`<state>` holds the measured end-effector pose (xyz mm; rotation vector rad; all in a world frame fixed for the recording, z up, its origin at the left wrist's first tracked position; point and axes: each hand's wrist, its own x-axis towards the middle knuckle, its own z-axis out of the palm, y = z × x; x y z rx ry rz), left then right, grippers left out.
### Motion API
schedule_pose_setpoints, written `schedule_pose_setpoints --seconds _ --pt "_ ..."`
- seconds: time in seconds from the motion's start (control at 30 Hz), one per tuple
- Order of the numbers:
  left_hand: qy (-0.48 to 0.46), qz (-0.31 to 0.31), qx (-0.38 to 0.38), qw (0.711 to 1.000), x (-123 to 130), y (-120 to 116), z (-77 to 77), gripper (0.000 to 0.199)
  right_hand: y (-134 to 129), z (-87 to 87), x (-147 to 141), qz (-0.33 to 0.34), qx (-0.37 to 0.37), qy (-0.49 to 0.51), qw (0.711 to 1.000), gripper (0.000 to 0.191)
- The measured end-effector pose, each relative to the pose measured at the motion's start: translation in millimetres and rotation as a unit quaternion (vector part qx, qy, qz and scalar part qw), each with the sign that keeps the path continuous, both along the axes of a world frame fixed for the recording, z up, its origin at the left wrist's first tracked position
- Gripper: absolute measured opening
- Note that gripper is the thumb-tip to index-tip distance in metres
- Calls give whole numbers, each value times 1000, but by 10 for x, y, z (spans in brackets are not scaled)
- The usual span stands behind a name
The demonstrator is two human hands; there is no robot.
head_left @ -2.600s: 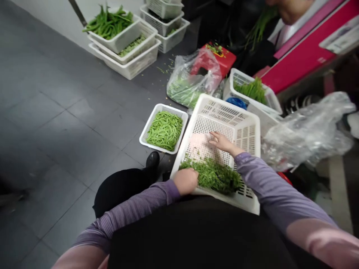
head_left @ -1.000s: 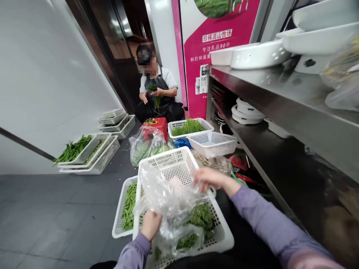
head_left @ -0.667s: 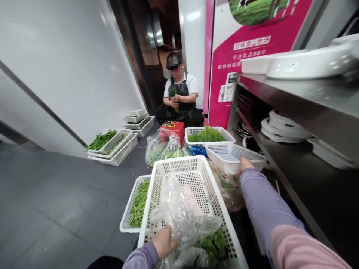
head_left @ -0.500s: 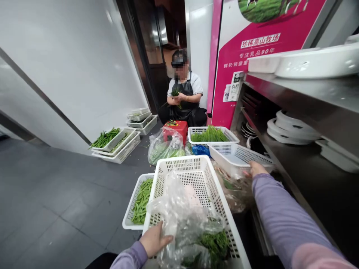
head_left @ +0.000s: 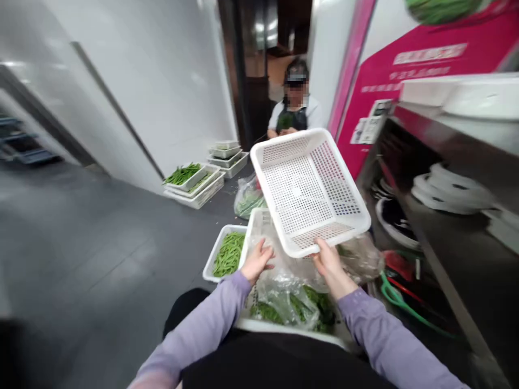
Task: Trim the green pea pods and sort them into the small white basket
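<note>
A white perforated basket (head_left: 295, 189) hangs tilted in the air, its inside facing me and holding nothing. My right hand (head_left: 327, 265) grips its near rim. To the left, my left hand (head_left: 257, 262) has its fingers apart, over a clear plastic bag (head_left: 279, 281) and holding nothing. The bag lies in a larger white basket (head_left: 292, 328) before my knees, with leafy greens (head_left: 312, 308) in and beside it. A white basket of green pods (head_left: 229, 254) stands on the floor just left.
Stacked baskets (head_left: 194, 195) with green vegetables stand by the left wall, smaller ones (head_left: 227, 158) behind. Across from me sits a person (head_left: 295, 108) holding greens. A metal shelf (head_left: 454, 135) with white dishes (head_left: 450, 189) runs along the right. Another plastic bag (head_left: 249, 197) lies ahead.
My right hand has lifted the empty basket from the right and brought it over the large basket. My left hand has come off the large basket's edge. The view has shifted left.
</note>
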<state>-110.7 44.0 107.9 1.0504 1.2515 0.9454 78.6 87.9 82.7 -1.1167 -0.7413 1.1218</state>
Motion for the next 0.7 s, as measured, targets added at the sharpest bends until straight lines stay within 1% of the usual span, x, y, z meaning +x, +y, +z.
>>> schedule_pose_setpoints --seconds 0.03,0.07,0.1,0.13,0.17,0.2,0.23,0.27,0.3,0.37,0.4,0.43,0.47,0.5,0.53,0.6,0.7 --pt "-31 32 24 999 -34 16 -1 65 -114 98 -259 45 11 -18 999 56" --pt "-39 96 48 993 -118 38 -21 58 -200 203 -482 95 21 -36 995 59" --pt "-33 157 53 986 -259 59 -55 51 -256 301 -663 153 25 -49 987 63" --pt "-9 205 43 978 -459 73 -95 47 -282 382 -797 208 25 -60 976 68" --pt "33 249 27 968 -719 73 -132 44 -283 433 -880 253 20 -73 965 73" --pt "103 292 1 951 -1029 55 -159 43 -270 447 -912 286 12 -92 954 77" --pt "190 314 -39 929 -1379 17 -175 42 -252 417 -892 304 3 -118 945 81" --pt "224 335 -71 913 -1753 -38 -181 42 -238 341 -825 305 -7 -153 940 82" --pt "246 353 -94 898 -2131 -108 -185 43 -235 222 -718 295 -20 -193 936 82" --pt "292 370 -142 870 -2826 -269 -226 38 -272 -111 -416 253 -54 -255 932 76" --pt "314 371 -164 858 -3108 -345 -284 35 -312 -299 -242 228 -86 -289 926 70" --pt "332 368 -185 849 -3332 -403 -377 32 -363 -483 -65 203 -123 -326 915 64" --pt "345 360 -202 843 -3490 -437 -507 29 -421 -652 104 185 -155 -364 899 60" --pt "352 346 -217 842 -3585 -440 -672 26 -482 -795 257 171 -179 -403 881 57" --pt "354 329 -228 845 -3621 -409 -867 23 -543 -909 387 159 -195 -447 858 53" --pt "344 286 -241 861 -3560 -260 -1310 18 -651 -1050 566 146 -215 -521 813 46" --pt "309 227 -244 891 -3331 96 -1966 18 -753 -1122 662 125 -218 -618 745 42"
